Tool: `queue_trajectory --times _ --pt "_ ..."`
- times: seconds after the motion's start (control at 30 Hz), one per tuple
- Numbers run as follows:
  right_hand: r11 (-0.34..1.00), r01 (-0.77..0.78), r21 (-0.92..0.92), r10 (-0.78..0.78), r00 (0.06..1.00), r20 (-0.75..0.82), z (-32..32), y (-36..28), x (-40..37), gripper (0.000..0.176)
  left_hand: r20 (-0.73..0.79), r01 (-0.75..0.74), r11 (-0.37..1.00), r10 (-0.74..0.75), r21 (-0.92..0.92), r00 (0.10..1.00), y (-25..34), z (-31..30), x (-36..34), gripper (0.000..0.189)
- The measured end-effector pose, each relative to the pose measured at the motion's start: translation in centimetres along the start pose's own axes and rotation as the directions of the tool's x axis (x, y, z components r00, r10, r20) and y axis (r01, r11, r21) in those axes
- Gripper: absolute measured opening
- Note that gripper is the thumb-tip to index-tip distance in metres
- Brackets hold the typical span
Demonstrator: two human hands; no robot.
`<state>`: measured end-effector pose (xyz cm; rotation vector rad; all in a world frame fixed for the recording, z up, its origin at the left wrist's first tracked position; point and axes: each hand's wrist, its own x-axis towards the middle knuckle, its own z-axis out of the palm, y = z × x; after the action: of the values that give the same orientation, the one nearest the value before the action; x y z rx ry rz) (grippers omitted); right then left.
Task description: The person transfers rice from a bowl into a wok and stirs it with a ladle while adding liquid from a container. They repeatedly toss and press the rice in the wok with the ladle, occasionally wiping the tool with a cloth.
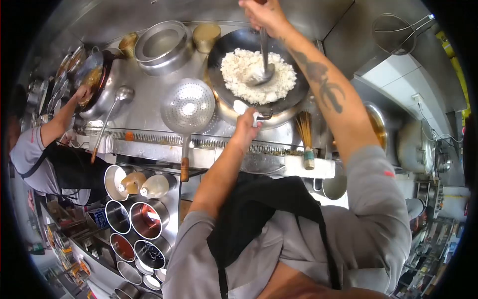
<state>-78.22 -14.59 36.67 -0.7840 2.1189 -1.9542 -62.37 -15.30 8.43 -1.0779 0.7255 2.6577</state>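
Head; left hand [245, 130] clamped on cloth [241, 106] at wok handle [266, 116]; right hand [266, 17] gripping ladle [264, 45]; strainer [187, 106] near rim [208, 65].

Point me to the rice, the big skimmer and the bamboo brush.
Rice [234, 74]: head view, left part of the heap.
Skimmer [187, 105]: head view, middle of the perforated bowl.
Brush [304, 130]: head view, on the bristles.

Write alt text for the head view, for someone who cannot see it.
The right hand holds a ladle in white rice in a wok, while the left hand grips a cloth at the wok's near edge. A perforated strainer lies to the left; a co-worker stands at far left.
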Motion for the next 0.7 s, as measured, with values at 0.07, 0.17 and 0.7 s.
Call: queue_trajectory --times 0.07,0.17,0.7 --pt "0.99 0.133 -0.048 -0.134 0.991 -0.018 0.1 -2.8 -3.7 0.022 0.004 0.0 1.0 0.0 0.003 1.0 0.0 0.3 0.0 0.007" --pt "0.994 0.108 -0.014 -0.109 0.987 -0.119 -0.2 4.9 -4.8 0.022 -0.019 -0.006 1.0 0.006 0.02 1.0 0.3 0.7 -0.8 0.007" --pt "0.972 0.223 -0.076 -0.234 0.951 -0.202 -11.4 1.7 -2.5 0.021 -0.028 0.005 1.0 -0.005 0.028 1.0 0.5 0.7 0.5 0.01"
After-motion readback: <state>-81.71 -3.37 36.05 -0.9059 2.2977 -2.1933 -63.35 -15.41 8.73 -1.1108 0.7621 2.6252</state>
